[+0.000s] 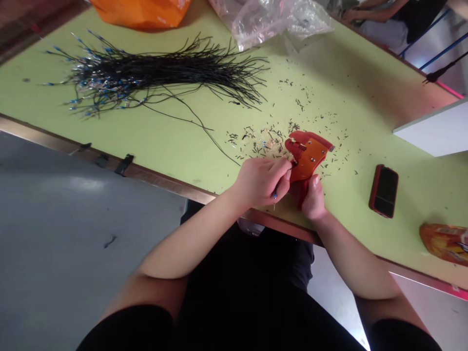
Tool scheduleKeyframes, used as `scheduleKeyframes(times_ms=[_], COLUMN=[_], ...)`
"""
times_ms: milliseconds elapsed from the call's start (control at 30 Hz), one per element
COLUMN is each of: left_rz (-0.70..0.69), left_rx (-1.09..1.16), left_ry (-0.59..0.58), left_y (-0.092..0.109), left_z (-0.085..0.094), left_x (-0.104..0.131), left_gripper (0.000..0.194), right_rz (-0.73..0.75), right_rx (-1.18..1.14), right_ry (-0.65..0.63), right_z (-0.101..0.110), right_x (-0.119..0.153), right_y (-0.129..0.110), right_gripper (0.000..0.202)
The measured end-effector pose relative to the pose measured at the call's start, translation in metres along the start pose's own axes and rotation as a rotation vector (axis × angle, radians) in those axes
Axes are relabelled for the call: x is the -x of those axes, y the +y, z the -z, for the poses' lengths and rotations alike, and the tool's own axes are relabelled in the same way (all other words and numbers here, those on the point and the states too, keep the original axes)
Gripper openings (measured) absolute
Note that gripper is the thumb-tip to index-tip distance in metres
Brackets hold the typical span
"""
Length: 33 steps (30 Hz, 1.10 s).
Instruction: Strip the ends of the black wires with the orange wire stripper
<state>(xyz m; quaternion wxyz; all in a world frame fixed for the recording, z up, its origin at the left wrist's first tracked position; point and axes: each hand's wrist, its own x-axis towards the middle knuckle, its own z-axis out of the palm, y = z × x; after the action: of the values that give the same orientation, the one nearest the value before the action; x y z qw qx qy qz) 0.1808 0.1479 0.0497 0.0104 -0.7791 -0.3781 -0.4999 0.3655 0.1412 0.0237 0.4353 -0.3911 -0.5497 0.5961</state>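
My right hand point(313, 199) is wrapped round the handles of an orange-red wire stripper point(310, 155), which tilts up over the table's near edge. Close to the tool's jaws, my left hand point(263, 179) is closed in a pinch on a thin black wire. A blue-banded end of that wire point(275, 196) hangs out below my fingers. Whether the wire's other end sits inside the jaws, I cannot make out. Further left lies a large bundle of black wires point(171, 68), with blue and silvery pieces at the left ends.
Small black and pale scraps point(252, 139) litter the green table point(164, 141) around the tool. A phone point(383, 191) and an orange packet point(444, 241) lie to the right. An orange bag point(141, 12) and clear plastic point(268, 22) are at the back. Another person point(387, 19) sits beyond.
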Motion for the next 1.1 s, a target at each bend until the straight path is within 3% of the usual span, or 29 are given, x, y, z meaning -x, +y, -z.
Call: scheduleKeyframes(times_ms=[133, 400, 567, 733, 1100], left_rz=[-0.025, 0.002, 0.009, 0.008, 0.022], left_rx=[0.015, -0.067, -0.105, -0.103, -0.064], left_ry=[0.023, -0.003, -0.002, -0.043, -0.07], left_y=[0.0, 0.001, 0.001, 0.001, 0.001], left_z=[0.002, -0.004, -0.006, -0.005, -0.004], left_x=[-0.001, 0.002, 0.002, 0.003, 0.002], left_gripper=[0.017, 0.014, 0.017, 0.014, 0.016], right_rz=[0.012, 0.026, -0.025, -0.012, -0.07], right_rx=[0.0, 0.004, 0.024, 0.143, 0.148], right_ry=[-0.032, 0.087, 0.091, 0.186, 0.149], right_z=[0.002, -0.003, -0.007, -0.005, -0.003], right_x=[0.003, 0.006, 0.006, 0.005, 0.006], right_y=[0.004, 0.008, 0.002, -0.001, -0.008], right_gripper=[0.077, 0.073, 0.071, 0.071, 0.073])
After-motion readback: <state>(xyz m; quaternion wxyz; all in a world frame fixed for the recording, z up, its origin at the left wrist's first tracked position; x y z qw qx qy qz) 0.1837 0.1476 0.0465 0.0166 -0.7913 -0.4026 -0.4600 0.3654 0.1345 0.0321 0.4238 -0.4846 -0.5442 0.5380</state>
